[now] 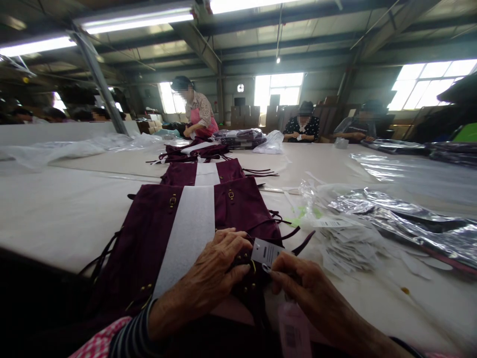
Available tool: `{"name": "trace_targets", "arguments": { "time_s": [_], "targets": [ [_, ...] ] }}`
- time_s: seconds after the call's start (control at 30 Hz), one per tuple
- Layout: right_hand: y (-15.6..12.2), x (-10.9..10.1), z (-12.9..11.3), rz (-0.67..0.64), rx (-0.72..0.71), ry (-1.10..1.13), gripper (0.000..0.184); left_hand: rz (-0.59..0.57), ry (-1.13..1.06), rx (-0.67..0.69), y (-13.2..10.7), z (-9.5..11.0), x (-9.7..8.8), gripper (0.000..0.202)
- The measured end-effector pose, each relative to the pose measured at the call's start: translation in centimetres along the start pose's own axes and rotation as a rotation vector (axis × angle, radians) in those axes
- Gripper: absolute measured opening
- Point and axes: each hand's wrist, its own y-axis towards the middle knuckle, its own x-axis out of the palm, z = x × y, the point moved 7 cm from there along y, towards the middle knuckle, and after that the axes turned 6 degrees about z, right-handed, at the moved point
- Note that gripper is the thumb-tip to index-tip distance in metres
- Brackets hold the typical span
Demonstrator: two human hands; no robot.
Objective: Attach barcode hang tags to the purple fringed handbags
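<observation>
Though soft and limp, burgundy suede bag (pixel 179 238) lying flat on white table (pixel 63 214), best held at its studded end, under left hand (pixel 206 271) with fingers curled closed over it, right hand (pixel 309 293) tightly pinching light card hang tag (pixel 265 252).

Nearest bag (pixel 149 248) cut off by bottom edge, lower end dark; left hand (pixel 203 278), right hand (pixel 313 293) cover part. Pink tag (pixel 292 330) also cut off. White tag (pixel 266 252) print too small.

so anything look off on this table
A small amber speck sits on the white table right of the loose paper tags; too small to tell if it's a stain or a bead.
</observation>
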Motion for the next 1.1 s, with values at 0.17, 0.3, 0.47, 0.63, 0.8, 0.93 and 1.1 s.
{"name": "trace_targets", "arguments": {
  "time_s": [0.17, 0.3, 0.47, 0.63, 0.8, 0.93, 1.1],
  "targets": [
    [0.4, 0.8, -0.2, -0.058, -0.002, -0.02, 0.018, 0.011, -0.084, -0.027, 0.0, -0.4, 0.0, 0.026],
    [0.7, 1.2, 0.1, -0.087, 0.044, 0.006, 0.018, 0.032, -0.144, -0.045, 0.2, -0.7, 0.0, 0.023],
    [0.9, 1.9, 0.6, -0.124, 0.187, 0.145, 0.016, 0.034, -0.188, -0.023, 0.5, -1.0, 0.3, 0.024],
    [0.9, 3.0, 0.8, -0.123, 0.357, 0.283, 0.02, 0.055, -0.223, 0.004, 0.5, -1.4, 0.3, 0.026],
    [0.5, 4.2, 1.0, -0.11, 0.477, 0.48, 0.029, 0.098, -0.302, 0.003, 0.4, -1.8, -0.1, 0.027],
    [0.1, 4.8, 1.3, -0.084, 0.543, 0.664, 0.03, 0.134, -0.332, 0.032, 0.3, -1.8, -0.4, 0.021],
    [0.0, 5.1, 1.4, -0.095, 0.56, 0.709, 0.031, 0.173, -0.239, 0.173, 0.1, -1.1, -0.8, 0.023]
  ]
}}
